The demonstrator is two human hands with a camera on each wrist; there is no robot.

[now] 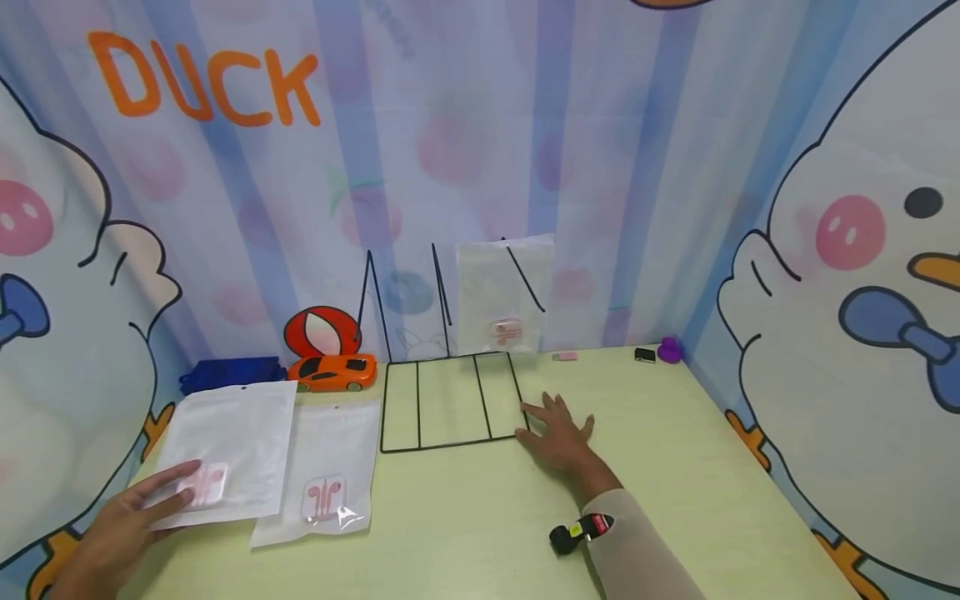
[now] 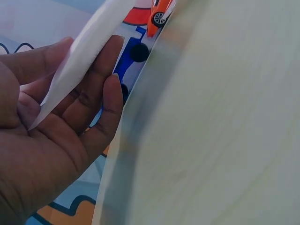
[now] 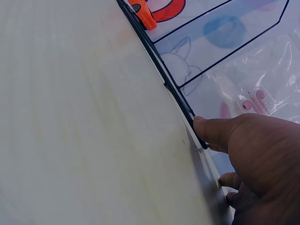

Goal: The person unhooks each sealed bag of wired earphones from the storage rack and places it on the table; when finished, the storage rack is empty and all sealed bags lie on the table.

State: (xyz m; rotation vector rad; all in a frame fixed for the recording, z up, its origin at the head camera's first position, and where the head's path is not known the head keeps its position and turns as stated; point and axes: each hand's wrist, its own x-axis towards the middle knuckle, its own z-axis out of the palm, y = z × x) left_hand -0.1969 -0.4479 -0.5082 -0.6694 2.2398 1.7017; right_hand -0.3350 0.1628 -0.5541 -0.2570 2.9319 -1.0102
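A white flat pouch (image 1: 232, 442) with a pink earphone picture is held at its lower left corner by my left hand (image 1: 127, 521), between thumb and fingers. In the left wrist view the pouch (image 2: 86, 54) appears nearly edge-on. A second such pouch (image 1: 337, 467) lies on the table, partly under the held one. The black wire rack (image 1: 438, 447) stands farther back, with a third pouch (image 1: 498, 292) upright between its right dividers. My right hand (image 1: 558, 437), fingers spread, touches the rack's front right corner. In the right wrist view the thumb (image 3: 218, 131) rests against that corner.
An orange toy car (image 1: 333, 372) and a blue tray (image 1: 232, 374) stand at the back left. Along the back right are a pink eraser-like block (image 1: 566, 357), a small black item (image 1: 645, 355) and a purple toy duck (image 1: 669, 350). A printed curtain hangs behind the table.
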